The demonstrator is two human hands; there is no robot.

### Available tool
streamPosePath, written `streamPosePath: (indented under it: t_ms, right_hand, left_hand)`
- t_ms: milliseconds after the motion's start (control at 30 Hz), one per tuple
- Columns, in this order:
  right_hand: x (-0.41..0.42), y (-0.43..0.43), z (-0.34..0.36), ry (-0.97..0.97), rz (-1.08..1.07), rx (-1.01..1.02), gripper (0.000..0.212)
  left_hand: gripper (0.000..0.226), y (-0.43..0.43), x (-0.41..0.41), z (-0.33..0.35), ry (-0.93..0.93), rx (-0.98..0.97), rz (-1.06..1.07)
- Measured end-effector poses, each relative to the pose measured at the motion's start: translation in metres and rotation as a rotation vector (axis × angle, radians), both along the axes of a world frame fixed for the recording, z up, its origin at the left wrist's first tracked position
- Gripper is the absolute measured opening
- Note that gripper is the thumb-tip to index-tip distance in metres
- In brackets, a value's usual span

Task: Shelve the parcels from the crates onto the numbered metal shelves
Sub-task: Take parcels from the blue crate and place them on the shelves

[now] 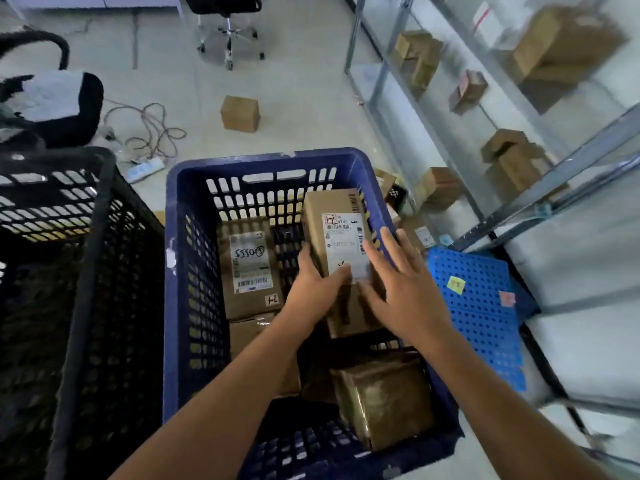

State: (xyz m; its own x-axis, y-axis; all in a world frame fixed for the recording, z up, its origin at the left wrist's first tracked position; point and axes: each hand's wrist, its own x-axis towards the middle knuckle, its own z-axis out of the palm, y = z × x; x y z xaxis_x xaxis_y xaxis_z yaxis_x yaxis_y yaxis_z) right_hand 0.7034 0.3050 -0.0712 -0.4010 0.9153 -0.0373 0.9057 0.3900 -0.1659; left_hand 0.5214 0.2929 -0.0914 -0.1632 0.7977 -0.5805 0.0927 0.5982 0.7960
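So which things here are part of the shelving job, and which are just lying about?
Job: blue crate, held parcel, parcel marked 2-1, shelves, left hand, right hand.
Lying about: chair, cables, power strip.

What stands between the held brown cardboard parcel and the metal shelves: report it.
Only the dark blue plastic crate, by its right wall, lies between the labelled brown cardboard parcel, gripped by the left hand, and the grey metal shelves; their fronts look open.
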Motion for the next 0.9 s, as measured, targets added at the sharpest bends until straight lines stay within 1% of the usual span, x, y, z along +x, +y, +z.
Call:
streamPosePath:
  t_ms: [100, 200, 300, 400, 467, 533, 600, 667, 800, 900]
  right_hand:
    - [-0.003, -0.003, 0.001, 0.100, -0.062, -0.014, 0.062]
    - [-0.003, -0.003, 0.000, 0.195, -0.185, -0.044, 0.060]
    - [-0.004, -0.004, 0.000, 0.173, -0.248, -0.064, 0.062]
    - [-0.006, -0.005, 0.003, 0.141, -0.285, -0.084, 0.068]
    - [-0.007, -0.004, 0.008, 0.133, -0.292, -0.092, 0.071]
    - [-0.010, -0.006, 0.017, 0.165, -0.300, -0.084, 0.073]
    - [-0.014, -0.014, 0.027, 0.287, -0.351, -0.087, 0.073]
    - [-0.021, -0.027, 0.039, 0.465, -0.409, -0.123, 0.073]
    - [-0.027, -0.065, 0.065, 0.814, -0.371, -0.164, 0.062]
    - [-0.014, -0.106, 0.087, 1.022, -0.422, -0.139, 0.065]
  left_hand:
    - [0.101, -0.004, 0.011, -0.006, -0.064, 0.024, 0.013]
    - [0.100, -0.009, 0.013, -0.012, -0.097, 0.045, 0.038]
    - [0.099, -0.016, 0.011, -0.014, -0.068, 0.106, 0.029]
    - [0.102, -0.018, 0.010, -0.012, -0.037, 0.118, 0.016]
    - [0.102, -0.018, 0.007, -0.006, -0.070, 0.127, 0.024]
    - [0.104, -0.018, 0.001, 0.004, -0.162, 0.164, 0.039]
    - [0.108, -0.021, -0.008, 0.021, -0.254, 0.203, 0.039]
    - [0.108, -0.028, -0.017, 0.040, -0.304, 0.274, 0.018]
    - [0.100, -0.052, -0.022, 0.076, -0.307, 0.482, -0.098]
    - [0.095, -0.075, -0.007, 0.100, -0.316, 0.578, -0.205]
